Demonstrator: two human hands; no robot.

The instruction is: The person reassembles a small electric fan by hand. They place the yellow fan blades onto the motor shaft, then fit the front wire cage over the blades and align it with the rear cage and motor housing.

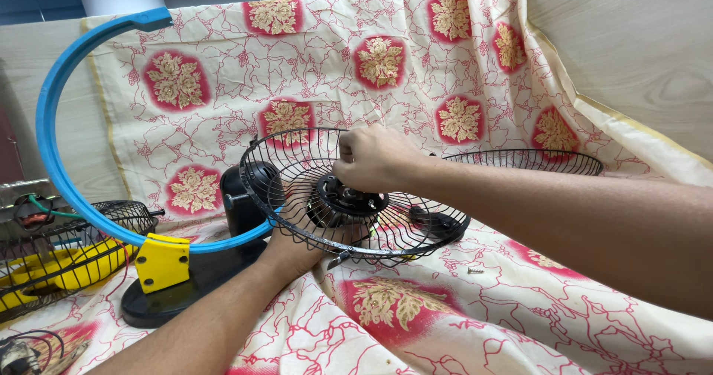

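A cream cloth (475,63) printed with red flowers is covering the bench and running up the pale wall behind, with fan parts lying across it.

At centre frame the left hand (293,252) is reaching up from the lower left and closing under the lower rim of a black wire fan guard (297,167), apparently bracing it so the tilted guard is not turning. The right hand (371,156), coming in from the right, is pinching its fingers together on the black hub (347,200) at the guard's middle. Behind, the black motor housing (241,189) is sitting on its dark base (186,286). A blue ring (52,122) with a yellow bracket (162,260) is curving through the left of frame, a second guard (535,160) is resting at right, and a small screw (475,270) is lying loose nearby.
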